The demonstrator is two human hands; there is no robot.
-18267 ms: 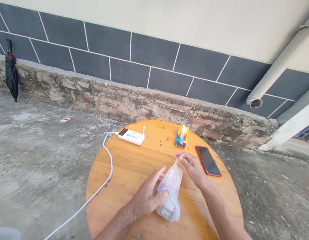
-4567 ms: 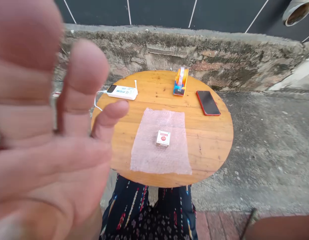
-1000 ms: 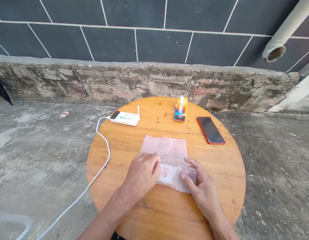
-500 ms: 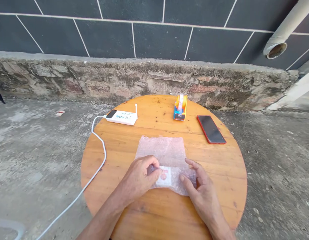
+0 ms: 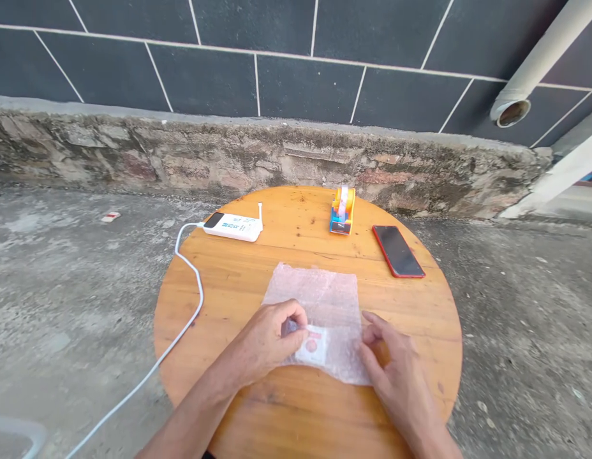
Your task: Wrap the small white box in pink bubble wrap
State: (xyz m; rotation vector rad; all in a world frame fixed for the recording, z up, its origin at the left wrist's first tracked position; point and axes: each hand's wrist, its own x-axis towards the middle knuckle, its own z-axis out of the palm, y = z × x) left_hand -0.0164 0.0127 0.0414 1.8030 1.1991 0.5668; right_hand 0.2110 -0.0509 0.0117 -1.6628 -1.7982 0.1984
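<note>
A sheet of pinkish clear bubble wrap [image 5: 325, 293] lies on the round wooden table [image 5: 272, 421], its near part folded over a small white box [image 5: 311, 347] with a red mark. My left hand [image 5: 272, 338] pinches the folded wrap at the box's left side. At the wrap's right edge, my right hand [image 5: 392, 363] has its thumb and curled fingers close together on the film; the index finger is held slightly away. Part of the box's left end is hidden by the left fingers.
Toward the back stands a yellow and blue tape dispenser [image 5: 342, 210]. A red-edged phone [image 5: 399, 252] lies at the right. A white power bank [image 5: 233, 226] with a white cable [image 5: 200, 299] is at the left. Beyond the table is a stone-based wall [image 5: 205, 153].
My right hand has shifted slightly down and right, and its fingers have drawn closer together at the wrap's edge. My left hand keeps its pinch. The camera view has shifted a little.
</note>
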